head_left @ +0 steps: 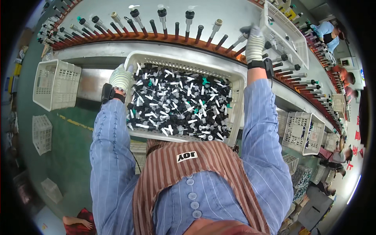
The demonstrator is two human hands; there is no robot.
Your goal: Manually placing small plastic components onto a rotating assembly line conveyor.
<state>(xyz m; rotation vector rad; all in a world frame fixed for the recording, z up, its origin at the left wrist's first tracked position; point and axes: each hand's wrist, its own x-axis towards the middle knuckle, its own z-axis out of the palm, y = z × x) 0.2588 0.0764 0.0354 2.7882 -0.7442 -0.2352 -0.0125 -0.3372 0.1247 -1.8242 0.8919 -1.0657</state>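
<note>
A large white plastic basket (184, 62) in front of me holds a heap of small pump heads (178, 102), mostly black and white with a few green ones. My gloved left hand (120, 77) is at the basket's left rim, its fingers closed round the edge. Up at the right, my gloved right hand (254, 41) reaches over the row of upright posts. Its dark-tipped fingers curl over the upper end of a pale, translucent pump top (238, 41), which stands on one of these posts. The fingers partly hide its head.
A curved orange rail (168, 37) carries many dark red posts, several topped with pumps (162, 15). A white crate (284, 35) lies beyond my right hand. Another crate (56, 85) stands left, and one more (303, 133) right. Co-workers (329, 35) sit along the far-right line.
</note>
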